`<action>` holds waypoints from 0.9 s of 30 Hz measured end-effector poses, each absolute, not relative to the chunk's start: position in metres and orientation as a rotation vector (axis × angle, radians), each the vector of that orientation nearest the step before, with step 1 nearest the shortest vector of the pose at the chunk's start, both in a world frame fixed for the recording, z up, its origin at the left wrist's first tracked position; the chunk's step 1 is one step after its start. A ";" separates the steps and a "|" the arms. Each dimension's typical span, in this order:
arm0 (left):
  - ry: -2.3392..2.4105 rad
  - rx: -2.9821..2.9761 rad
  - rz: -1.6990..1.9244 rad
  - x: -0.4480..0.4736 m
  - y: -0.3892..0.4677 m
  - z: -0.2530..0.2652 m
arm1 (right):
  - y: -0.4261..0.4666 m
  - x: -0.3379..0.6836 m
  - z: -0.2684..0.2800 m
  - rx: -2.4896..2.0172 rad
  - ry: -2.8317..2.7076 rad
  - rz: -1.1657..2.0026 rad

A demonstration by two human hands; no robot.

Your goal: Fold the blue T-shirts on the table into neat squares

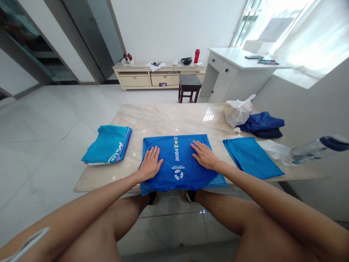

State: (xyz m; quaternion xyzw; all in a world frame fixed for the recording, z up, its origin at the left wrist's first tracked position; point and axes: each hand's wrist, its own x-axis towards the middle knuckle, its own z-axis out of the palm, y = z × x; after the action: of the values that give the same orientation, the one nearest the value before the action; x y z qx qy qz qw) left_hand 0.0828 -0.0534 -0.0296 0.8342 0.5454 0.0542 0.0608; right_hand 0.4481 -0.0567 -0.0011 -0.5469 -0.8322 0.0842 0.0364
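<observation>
Blue shirt (185, 160) lies flat on the table (152, 116), lower centre of frame, long axis left-right. Left hand (151, 163) on its left side, right hand (204, 154) upper right; both palms down, fingers extended, grasping nothing. White-yellow print (177, 154) between, equally near.

1. My one view is head-worn, above the legs (131, 218), facing forward and down.
2. At close range it gives me the tabletop (158, 116) mid-frame, left hand (150, 164) and right hand (204, 155) reaching ahead.
3. I get a wide sweep: floor (54, 145) at left, far wall (177, 25) along the top, window (249, 18) upper right.
</observation>
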 end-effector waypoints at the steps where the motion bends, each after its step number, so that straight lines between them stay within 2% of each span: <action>1: 1.667 2.526 0.155 0.084 -0.051 -0.036 | -0.052 0.448 -0.011 -1.738 -2.529 0.253; 7: 1.620 2.627 0.209 0.076 -0.019 -0.050 | -0.030 0.460 -0.051 -1.796 -2.448 0.194; 14: 1.577 2.636 0.226 0.079 0.013 -0.048 | -0.004 0.463 -0.047 -1.781 -2.470 0.167; 18: 1.579 2.585 0.093 0.084 0.008 -0.031 | -0.005 0.453 -0.026 -1.875 -2.518 0.172; 23: 1.468 2.638 -0.135 0.083 -0.029 0.021 | -0.025 0.436 0.030 -1.890 -2.588 0.133; 27: 1.120 2.767 -0.321 0.072 -0.064 0.057 | -0.054 0.436 0.066 -1.646 -2.754 0.433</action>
State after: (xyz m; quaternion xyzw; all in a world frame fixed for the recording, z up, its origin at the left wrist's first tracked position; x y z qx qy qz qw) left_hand 0.0718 -0.0639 0.0569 0.9194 0.3721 -0.1066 0.0696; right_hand 0.4356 -0.0540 0.0656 -0.5079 -0.8496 0.1336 -0.0481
